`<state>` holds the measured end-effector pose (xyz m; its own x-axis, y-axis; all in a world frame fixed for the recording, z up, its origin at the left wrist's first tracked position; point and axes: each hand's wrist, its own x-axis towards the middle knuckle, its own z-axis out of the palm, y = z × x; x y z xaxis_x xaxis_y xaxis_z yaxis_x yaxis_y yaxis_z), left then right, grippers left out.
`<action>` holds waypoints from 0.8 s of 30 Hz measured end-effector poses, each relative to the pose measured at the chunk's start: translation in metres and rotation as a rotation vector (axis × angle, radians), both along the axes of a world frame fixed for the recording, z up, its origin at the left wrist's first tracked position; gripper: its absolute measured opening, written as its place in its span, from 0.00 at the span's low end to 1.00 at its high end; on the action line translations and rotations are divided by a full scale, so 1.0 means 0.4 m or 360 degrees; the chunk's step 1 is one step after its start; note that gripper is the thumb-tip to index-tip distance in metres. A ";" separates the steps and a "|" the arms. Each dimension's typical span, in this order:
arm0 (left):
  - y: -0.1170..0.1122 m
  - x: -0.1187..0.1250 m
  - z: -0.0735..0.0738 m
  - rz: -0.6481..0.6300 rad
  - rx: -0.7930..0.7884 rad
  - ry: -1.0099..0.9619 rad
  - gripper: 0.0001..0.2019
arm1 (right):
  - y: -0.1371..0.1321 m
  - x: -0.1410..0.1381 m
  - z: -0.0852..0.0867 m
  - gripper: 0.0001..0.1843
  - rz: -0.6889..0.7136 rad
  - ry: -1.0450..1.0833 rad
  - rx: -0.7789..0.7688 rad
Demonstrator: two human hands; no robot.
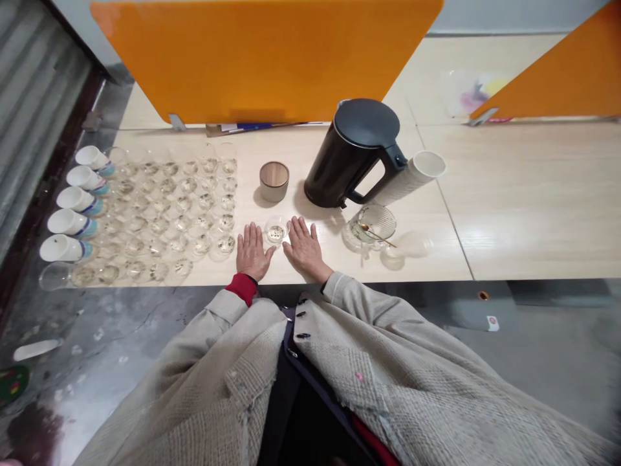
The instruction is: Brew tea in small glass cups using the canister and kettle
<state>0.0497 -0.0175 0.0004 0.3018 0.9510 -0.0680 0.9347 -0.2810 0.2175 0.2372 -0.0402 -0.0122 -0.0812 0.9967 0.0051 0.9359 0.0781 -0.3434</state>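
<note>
My left hand (253, 253) lies flat on the table, palm down, with its fingers stretched out. On the other side of a small clear cup (276, 231), my right hand (304, 246) rests flat as well, fingers extended. Dark bits show at the bottom of that cup, which stands between the two hands; whether the fingers touch it I cannot tell. Farther back sits a tea canister (274, 182) with a brown top or inside. To the right is a glass cup (376, 223) with a gold spoon (377, 235) laid across it.
Rows of clear cups (167, 207) with dark bits fill the table's left part, edged by several white-and-blue paper cups (65, 248). A black kettle (356, 152) and a tilted stack of white cups (412, 176) stand back right. Orange dividers (272, 61) rise behind.
</note>
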 end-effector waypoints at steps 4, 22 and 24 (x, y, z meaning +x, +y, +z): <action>0.000 0.000 -0.001 0.0002 -0.0011 -0.0005 0.40 | -0.001 0.001 -0.002 0.38 0.0005 0.0004 0.0006; -0.001 -0.004 -0.019 -0.0014 -0.0009 -0.0008 0.41 | -0.005 0.002 -0.003 0.38 0.0002 -0.0030 0.0000; -0.002 -0.004 -0.018 -0.0019 -0.0012 0.0000 0.41 | -0.005 0.002 -0.005 0.38 0.0002 -0.0030 0.0002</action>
